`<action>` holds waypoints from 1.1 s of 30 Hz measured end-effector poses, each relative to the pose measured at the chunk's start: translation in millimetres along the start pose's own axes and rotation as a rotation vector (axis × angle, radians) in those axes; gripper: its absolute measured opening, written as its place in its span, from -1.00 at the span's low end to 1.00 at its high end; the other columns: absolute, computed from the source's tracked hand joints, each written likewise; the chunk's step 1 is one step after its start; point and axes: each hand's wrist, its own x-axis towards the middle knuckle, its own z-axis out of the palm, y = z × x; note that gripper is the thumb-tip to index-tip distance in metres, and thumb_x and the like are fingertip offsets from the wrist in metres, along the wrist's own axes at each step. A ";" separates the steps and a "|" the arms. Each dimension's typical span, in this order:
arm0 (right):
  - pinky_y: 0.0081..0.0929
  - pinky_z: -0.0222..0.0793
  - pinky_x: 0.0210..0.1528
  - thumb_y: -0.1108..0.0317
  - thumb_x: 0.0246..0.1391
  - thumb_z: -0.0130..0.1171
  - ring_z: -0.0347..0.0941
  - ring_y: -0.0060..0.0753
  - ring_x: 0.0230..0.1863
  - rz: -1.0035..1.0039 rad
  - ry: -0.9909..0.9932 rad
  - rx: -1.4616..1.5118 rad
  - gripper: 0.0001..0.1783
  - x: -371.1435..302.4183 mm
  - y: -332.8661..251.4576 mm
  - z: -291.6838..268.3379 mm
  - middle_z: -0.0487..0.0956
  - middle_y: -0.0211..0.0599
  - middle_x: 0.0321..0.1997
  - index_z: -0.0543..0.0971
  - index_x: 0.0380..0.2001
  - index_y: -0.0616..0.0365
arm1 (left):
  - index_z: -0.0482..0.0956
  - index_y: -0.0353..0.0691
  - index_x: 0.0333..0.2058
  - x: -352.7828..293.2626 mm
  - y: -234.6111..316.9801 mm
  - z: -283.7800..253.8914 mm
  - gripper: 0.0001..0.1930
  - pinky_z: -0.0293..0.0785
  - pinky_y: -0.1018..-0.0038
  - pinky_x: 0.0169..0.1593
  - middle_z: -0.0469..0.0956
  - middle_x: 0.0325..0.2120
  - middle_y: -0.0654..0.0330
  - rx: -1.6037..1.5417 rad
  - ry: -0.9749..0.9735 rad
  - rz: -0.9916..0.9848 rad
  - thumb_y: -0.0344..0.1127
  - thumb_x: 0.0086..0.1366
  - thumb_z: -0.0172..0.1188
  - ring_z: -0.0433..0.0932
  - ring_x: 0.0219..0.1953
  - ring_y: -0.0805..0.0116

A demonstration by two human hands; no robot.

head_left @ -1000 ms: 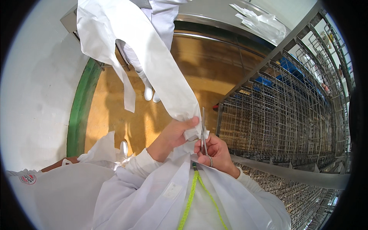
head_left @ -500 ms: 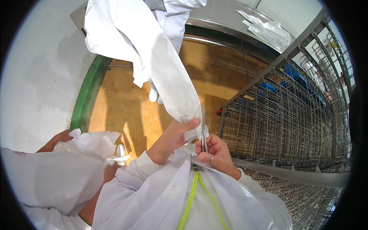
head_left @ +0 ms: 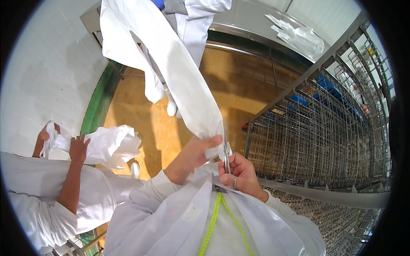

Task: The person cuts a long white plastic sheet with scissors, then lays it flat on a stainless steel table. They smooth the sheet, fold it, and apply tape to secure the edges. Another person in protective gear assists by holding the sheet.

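Bright; shadows streak the floor [head_left: 243, 81]; bent edges seem slightly soft.

A long white sheet [head_left: 183, 72] slants, its near end bunched; silver scissors [head_left: 226, 154] alongside that end.

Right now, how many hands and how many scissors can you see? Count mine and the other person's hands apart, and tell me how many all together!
Your hands: 2, left hand and right hand
Co-worker's hands: 2, near hand and far hand
Scissors: 1
Total: 5
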 end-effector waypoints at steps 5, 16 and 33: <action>-0.74 0.22 -0.34 0.38 -0.03 0.31 0.27 -0.76 -0.40 0.032 -0.058 -0.006 -0.62 -4.1 4.1 -7.8 0.40 -0.49 -0.37 0.39 -0.18 0.21 | 0.44 -0.16 -0.18 12.3 -12.3 -21.3 -0.65 0.43 0.47 -0.29 0.48 -0.36 0.28 -0.014 -0.112 0.035 -0.16 0.12 0.29 0.49 -0.33 0.43; -0.76 0.17 -0.50 0.42 0.02 0.25 0.26 -0.75 -0.54 -0.007 -0.128 -0.013 -0.69 8.4 3.3 -14.2 0.41 -0.48 -0.43 0.38 -0.19 0.20 | 0.45 -0.22 -0.18 22.3 -11.1 -39.1 -0.68 0.45 0.46 -0.30 0.50 -0.38 0.25 0.019 -0.168 0.039 -0.26 0.12 0.28 0.51 -0.33 0.41; -0.73 0.21 -0.53 0.41 0.04 0.21 0.30 -0.72 -0.57 -0.033 -0.271 -0.131 -0.77 78.7 -21.6 -4.1 0.46 -0.45 -0.45 0.41 -0.27 0.19 | 0.53 -0.26 -0.21 7.0 -3.3 -80.3 -0.62 0.43 0.46 -0.15 0.55 -0.31 0.22 0.324 -0.198 -0.011 -0.29 -0.01 0.39 0.51 -0.25 0.37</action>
